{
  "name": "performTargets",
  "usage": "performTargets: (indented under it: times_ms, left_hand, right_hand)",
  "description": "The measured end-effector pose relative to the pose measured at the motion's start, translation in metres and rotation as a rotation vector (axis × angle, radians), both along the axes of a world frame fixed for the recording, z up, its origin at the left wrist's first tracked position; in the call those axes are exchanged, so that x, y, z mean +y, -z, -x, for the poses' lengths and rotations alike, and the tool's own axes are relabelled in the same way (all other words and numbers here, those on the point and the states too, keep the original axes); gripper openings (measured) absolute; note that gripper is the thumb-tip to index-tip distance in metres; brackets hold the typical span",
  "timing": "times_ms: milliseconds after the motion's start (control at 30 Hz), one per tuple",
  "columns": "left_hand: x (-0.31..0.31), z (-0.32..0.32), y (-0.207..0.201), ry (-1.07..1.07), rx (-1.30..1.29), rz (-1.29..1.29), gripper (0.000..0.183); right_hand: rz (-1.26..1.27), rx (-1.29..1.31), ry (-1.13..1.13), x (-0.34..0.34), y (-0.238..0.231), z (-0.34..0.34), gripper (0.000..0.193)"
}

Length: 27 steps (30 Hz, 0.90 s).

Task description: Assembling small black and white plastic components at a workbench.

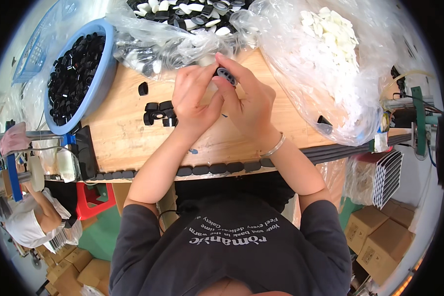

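A small black ribbed cap (226,76), upper centre of the frame, is pinched between both hands, right hand (249,106) gripping it, left hand (195,98) apparently pressing a white insert in; seating it squarely seems next.

Small round black cap (226,75), pinched above workbench

Bright, even light; fisheye-bent, dark rim.

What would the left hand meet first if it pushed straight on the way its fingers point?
Probably the clear plastic bag of black and white parts just beyond the left hand; how high the fingers are above the table is unclear.
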<state>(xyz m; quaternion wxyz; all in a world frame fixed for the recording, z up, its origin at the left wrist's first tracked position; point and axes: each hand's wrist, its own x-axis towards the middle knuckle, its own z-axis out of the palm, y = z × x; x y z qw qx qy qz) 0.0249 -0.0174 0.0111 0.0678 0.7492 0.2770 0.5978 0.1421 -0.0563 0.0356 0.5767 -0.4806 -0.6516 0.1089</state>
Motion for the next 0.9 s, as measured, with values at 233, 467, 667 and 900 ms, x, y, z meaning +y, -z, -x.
performTargets:
  times_ms: [233,467,667,900]
  left_hand:
    - [-0.002,0.006,-0.004,-0.001,0.002,-0.005,0.046]
    - [0.007,0.01,-0.002,0.08,0.093,-0.108,0.047]
    - [0.005,0.008,0.001,0.111,0.134,-0.1,0.045]
    - [0.012,0.011,0.005,0.095,0.237,0.059,0.05]
  right_hand:
    - [0.291,0.432,-0.215,-0.003,-0.001,-0.003,0.027]
    - [0.82,0.797,-0.439,-0.002,-0.012,-0.028,0.03]
    - [0.926,0.889,-0.482,0.001,-0.009,-0.032,0.029]
    - [0.915,0.78,-0.451,0.013,0.006,-0.038,0.031]
